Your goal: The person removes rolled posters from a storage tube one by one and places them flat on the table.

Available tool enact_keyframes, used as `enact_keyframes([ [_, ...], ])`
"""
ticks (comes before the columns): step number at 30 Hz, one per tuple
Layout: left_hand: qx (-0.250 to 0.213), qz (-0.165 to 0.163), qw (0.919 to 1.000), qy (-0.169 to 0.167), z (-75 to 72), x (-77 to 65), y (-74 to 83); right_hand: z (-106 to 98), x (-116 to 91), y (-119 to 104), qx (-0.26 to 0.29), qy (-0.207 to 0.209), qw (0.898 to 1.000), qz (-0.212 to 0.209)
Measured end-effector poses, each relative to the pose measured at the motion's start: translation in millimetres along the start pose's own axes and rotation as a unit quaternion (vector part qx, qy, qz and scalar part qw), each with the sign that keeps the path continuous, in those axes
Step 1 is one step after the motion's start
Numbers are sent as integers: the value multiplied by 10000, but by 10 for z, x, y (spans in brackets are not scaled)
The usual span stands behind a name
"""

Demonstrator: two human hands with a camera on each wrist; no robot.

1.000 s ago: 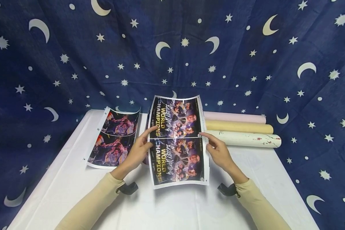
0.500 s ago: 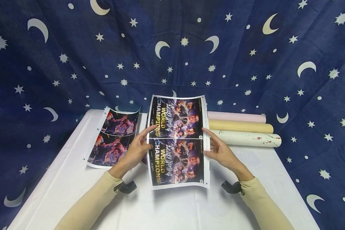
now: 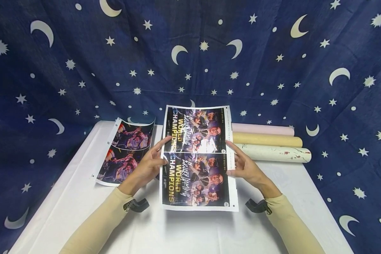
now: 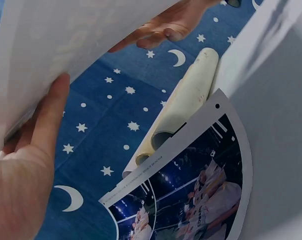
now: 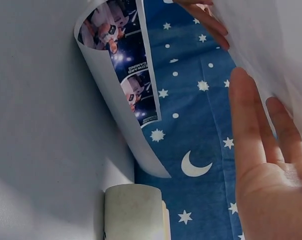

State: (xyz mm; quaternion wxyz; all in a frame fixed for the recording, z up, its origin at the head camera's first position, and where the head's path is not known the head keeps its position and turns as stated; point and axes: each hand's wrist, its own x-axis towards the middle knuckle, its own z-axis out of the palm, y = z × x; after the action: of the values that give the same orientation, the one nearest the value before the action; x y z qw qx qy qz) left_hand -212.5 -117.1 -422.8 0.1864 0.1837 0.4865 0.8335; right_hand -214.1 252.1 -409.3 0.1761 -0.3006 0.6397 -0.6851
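Observation:
A glossy printed poster sheet [image 3: 197, 180] with two matching group pictures and gold "WORLD CHAMPIONS" lettering is held above the table, its near end toward me. My left hand [image 3: 147, 167] pinches its left edge, thumb on the print and other fingers partly behind. On the opposite edge, my right hand [image 3: 249, 171] holds it the same way. The left wrist view shows the sheet's blank white back [image 4: 66, 40]. Below it stands a curled print [image 4: 200, 185] of players in white shirts, also visible as a curled print [image 5: 133, 75] in the right wrist view; the held sheet mostly hides it from the head view.
Another curled print [image 3: 127, 151] lies at the left on the white table [image 3: 197, 234]. Pink [image 3: 263, 129], yellow [image 3: 270, 139] and floral white [image 3: 276, 153] paper rolls lie side by side at the back right. A dark blue star-and-moon cloth [image 3: 206, 84] hangs behind.
The held sheet has flattened and its right edge has shifted right. My right hand has moved slightly right with it, and my left hand slightly left. The rolls and the left print stay put.

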Motion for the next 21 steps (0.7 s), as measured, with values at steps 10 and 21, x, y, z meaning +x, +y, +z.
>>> enact_keyframes([
  [10,-525,-15,9973,-511,-2,-5,28,-3,8,-22,311,-125,9994,-32],
  [21,-372,-6,9990,-239,9,-12,23,12,18,-17,371,49,9993,-23],
])
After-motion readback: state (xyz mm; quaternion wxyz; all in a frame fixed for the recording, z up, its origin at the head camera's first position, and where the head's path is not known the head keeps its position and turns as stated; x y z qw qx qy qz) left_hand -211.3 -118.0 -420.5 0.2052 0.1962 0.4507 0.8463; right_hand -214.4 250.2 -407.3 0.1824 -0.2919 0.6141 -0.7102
